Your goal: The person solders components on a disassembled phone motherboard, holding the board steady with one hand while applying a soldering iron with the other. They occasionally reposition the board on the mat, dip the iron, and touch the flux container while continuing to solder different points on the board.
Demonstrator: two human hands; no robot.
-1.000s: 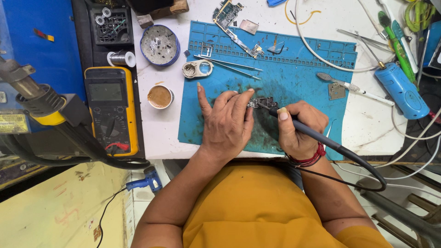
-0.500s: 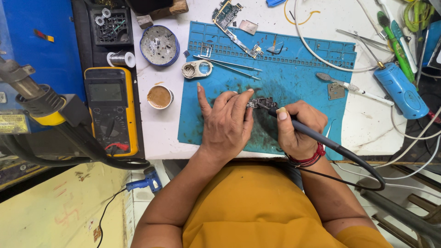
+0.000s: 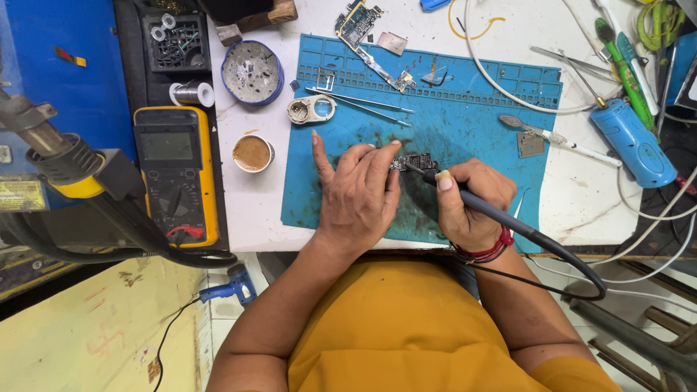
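Small circuit board pinned under left hand fingertips, beside soldering iron

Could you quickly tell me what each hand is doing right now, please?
Left hand: open, fingers pressing down the small circuit board.
Right hand: closed around the soldering iron.

A white tabletop carries a blue work mat, worn dark in the middle. On the mat lie a small circuit board, tweezers, a long circuit board that reaches past its top edge, and a small metal plate. Off the mat to the left sit a round blue tin, a small cup of brown paste and a solder spool. A blue cylinder-shaped tool and white cables lie at the right.
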